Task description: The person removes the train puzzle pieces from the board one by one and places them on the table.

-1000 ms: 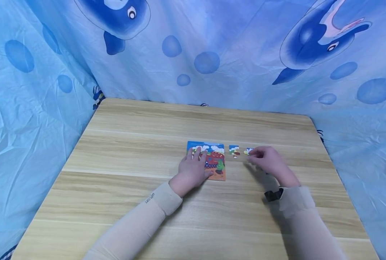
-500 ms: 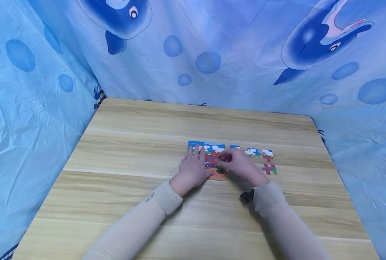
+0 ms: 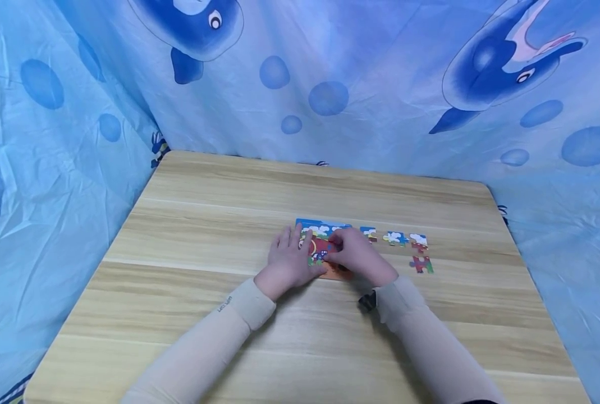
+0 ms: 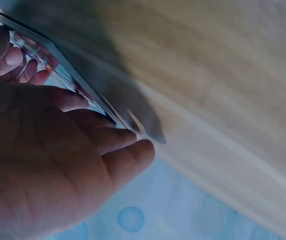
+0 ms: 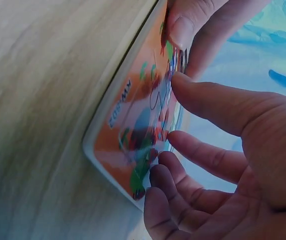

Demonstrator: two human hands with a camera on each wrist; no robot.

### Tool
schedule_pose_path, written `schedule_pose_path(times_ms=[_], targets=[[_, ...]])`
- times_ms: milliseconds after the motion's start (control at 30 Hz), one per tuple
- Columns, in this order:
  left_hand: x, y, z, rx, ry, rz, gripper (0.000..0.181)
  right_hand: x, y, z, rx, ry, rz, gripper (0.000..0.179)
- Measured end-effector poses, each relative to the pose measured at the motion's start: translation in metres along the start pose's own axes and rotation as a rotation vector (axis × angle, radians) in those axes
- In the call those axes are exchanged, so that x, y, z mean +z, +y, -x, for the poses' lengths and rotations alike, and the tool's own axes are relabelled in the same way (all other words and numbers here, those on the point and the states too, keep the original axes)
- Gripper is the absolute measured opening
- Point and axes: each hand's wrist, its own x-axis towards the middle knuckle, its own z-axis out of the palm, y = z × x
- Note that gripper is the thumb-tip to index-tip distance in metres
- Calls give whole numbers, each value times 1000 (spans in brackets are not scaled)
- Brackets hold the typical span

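Note:
A small jigsaw puzzle board (image 3: pixel 317 223) lies on the table, its picture showing clouds, red shapes and orange ground. My left hand (image 3: pixel 289 262) rests over its left side with fingers extended. In the left wrist view, fingertips of the left hand (image 4: pixel 48 150) reach the board's edge. My right hand (image 3: pixel 362 258) is over the right part, thumb and index finger bent down to the picture. They pinch a puzzle piece (image 5: pixel 163 107) at the board's surface, mostly hidden by the fingers. The left thumb (image 5: pixel 182 31) presses the board near the right thumb.
Right of the board, loose puzzle pieces lie on the wooden table (image 3: pixel 219 314): a cloud piece (image 3: pixel 367 231), a blue and white piece (image 3: pixel 395 238), a red and white piece (image 3: pixel 418 241) and a red and green piece (image 3: pixel 421 264). Blue dolphin-print curtains (image 3: pixel 360 134) surround the table.
My right hand has moved left from beside the loose pieces onto the board, uncovering pieces on the right. The left hand has stayed on the board, shifting slightly with its fingers angled left.

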Motion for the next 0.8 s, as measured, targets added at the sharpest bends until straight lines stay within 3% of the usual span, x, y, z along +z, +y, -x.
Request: schedule_pose_path(times_ms=[400, 800], targets=[[-5, 4, 4, 6, -27, -12, 91, 1, -6, -2, 46, 12, 18, 24], [-8, 7, 4, -3, -46, -5, 93, 1, -1, -6, 48, -2, 2, 9]])
